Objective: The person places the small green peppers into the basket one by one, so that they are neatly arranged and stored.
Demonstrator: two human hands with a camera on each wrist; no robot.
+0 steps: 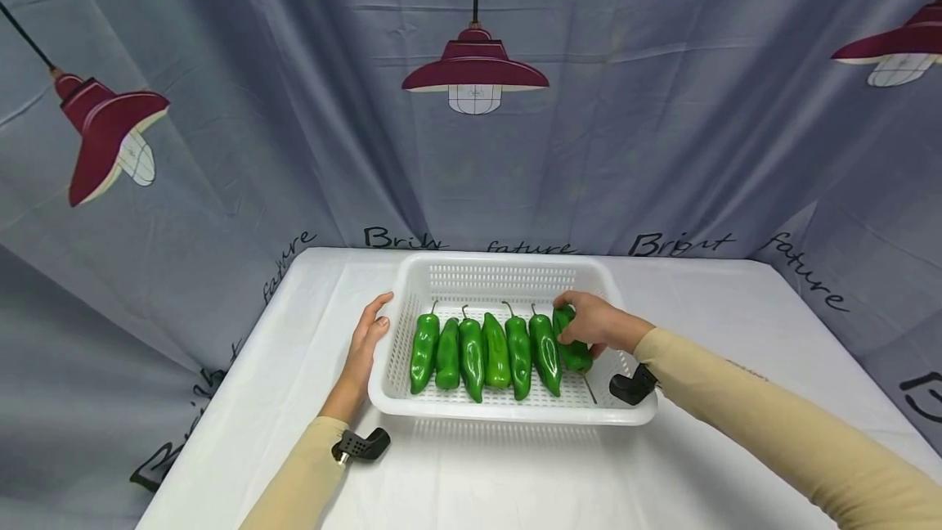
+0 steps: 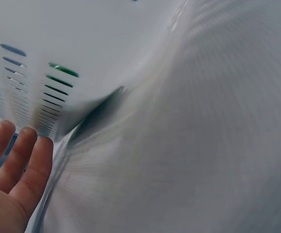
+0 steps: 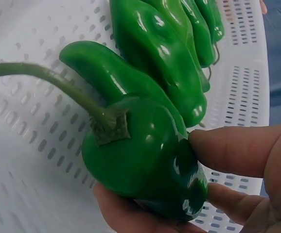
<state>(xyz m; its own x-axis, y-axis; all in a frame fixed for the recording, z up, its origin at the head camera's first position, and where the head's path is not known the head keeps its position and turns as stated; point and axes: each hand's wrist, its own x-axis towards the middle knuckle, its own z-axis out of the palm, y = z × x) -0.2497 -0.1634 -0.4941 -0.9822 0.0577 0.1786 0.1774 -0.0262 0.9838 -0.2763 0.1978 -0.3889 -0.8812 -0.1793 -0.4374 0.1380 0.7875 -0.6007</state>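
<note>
In the head view a white slotted basket holds a row of green peppers. My right hand grips the rightmost green pepper, whose stem points toward the near side. The right wrist view shows this pepper close up, thumb on one side and fingers on the other, its long stem to the left. A neighbouring pepper lies right beside it. Along the basket's left wall is my left hand. Its fingers are extended by the slotted wall; contact cannot be told.
A white cloth covers the table under the basket. Behind and at the sides hangs a grey-blue curtain printed with lamps and lettering. A black wrist device sits on the left wrist, another on the right.
</note>
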